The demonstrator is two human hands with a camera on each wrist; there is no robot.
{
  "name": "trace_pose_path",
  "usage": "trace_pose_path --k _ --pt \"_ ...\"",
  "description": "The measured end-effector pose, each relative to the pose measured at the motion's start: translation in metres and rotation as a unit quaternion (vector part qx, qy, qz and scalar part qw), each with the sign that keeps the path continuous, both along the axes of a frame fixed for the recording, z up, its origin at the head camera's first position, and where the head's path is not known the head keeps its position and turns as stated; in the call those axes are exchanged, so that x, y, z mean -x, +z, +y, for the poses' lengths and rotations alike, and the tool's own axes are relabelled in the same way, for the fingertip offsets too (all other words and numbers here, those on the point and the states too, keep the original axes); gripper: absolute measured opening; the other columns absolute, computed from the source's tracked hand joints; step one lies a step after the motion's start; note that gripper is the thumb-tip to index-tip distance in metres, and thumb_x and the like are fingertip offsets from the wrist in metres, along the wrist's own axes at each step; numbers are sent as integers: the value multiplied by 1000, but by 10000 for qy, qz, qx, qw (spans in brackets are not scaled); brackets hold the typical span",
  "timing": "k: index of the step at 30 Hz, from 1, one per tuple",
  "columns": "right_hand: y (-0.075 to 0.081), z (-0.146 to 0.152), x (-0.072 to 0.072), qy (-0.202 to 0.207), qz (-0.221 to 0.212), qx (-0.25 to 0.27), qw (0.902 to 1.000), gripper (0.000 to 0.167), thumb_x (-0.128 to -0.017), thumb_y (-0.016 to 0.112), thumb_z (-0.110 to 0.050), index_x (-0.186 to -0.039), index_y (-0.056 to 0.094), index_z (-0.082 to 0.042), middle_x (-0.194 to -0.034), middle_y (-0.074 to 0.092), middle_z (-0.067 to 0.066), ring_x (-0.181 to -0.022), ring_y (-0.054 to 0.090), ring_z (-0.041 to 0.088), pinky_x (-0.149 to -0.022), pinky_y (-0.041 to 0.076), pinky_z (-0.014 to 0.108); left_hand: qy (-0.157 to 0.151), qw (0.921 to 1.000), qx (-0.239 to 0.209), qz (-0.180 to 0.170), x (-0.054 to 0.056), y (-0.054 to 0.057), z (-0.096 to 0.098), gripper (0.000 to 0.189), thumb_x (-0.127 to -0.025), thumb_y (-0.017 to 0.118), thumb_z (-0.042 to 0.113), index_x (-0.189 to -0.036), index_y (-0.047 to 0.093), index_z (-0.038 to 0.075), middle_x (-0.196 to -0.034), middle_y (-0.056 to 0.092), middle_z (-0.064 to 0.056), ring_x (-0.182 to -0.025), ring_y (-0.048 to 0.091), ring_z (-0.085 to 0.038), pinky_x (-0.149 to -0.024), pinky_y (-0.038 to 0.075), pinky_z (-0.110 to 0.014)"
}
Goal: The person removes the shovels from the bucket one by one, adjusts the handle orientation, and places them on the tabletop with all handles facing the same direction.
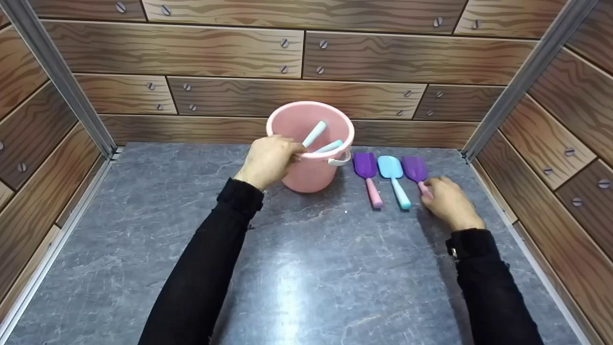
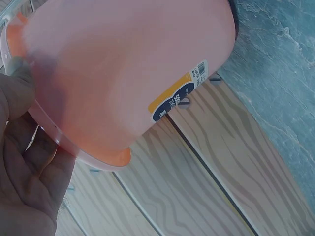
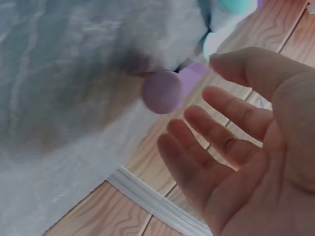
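My left hand (image 1: 272, 159) grips the near-left rim of a pink bucket (image 1: 309, 177), its thumb outside the rim in the left wrist view. Two pale blue handles (image 1: 314, 133) stick up inside the bucket; their lower ends are hidden. On the right, three toy shovels lie in a row: a purple one with a pink handle (image 1: 373, 194), a light blue shovel (image 1: 391, 167), and another purple shovel (image 1: 414, 168). Beside that last shovel's pink handle is my right hand (image 1: 450, 201). In the right wrist view its fingers are spread loosely, apart from the handle's round end (image 3: 162, 92).
The bucket's white carry handle (image 1: 340, 160) hangs on its right side. A grey marbled tabletop (image 1: 297, 268) lies beneath everything. Wood-patterned walls (image 1: 230, 52) with metal corner posts (image 1: 517, 76) enclose the back and sides. A label (image 2: 172, 97) is stuck on the bucket.
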State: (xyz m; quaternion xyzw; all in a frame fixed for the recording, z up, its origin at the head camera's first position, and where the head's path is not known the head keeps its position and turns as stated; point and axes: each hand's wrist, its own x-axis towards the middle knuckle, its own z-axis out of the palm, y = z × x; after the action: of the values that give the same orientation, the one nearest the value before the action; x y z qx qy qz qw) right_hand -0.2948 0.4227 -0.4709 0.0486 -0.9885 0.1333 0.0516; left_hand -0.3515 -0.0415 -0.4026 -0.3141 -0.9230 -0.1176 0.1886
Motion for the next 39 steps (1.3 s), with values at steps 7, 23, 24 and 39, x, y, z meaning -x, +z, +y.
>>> trace_pose_path --k 7,23,24,39 --pt "19 -18 4 156 287 -42 9995 52 -109 71 -18 -150 65 14 -149 66 44 -138 66 66 -120 52 79 43 10000 13 -22 0 1 0 12 -107 87 25 -119 89 23 -114 90 2 -116 85 -31 -91 70 -57" --pt "73 -78 21 729 752 262 9942 61 -112 71 -16 -166 57 9 -163 64 35 -156 61 55 -134 47 69 76 9999 19 -64 -2 1 1 14 -107 86 25 -120 89 23 -112 89 -1 -116 84 -32 -92 70 -57" --pt "77 -82 22 747 760 272 9939 61 -112 71 -16 -166 56 9 -163 64 35 -156 61 54 -134 47 68 76 9999 19 -67 -2 1 1 14 -107 86 26 -120 89 23 -112 89 -1 -116 84 -32 -91 70 -57" --pt "124 -136 42 972 689 348 9923 59 -117 67 -25 -168 57 3 -173 60 30 -166 55 49 -141 40 64 123 9998 61 -137 1 1 2 13 -107 86 25 -120 89 24 -113 90 1 -118 84 -32 -92 70 -58"
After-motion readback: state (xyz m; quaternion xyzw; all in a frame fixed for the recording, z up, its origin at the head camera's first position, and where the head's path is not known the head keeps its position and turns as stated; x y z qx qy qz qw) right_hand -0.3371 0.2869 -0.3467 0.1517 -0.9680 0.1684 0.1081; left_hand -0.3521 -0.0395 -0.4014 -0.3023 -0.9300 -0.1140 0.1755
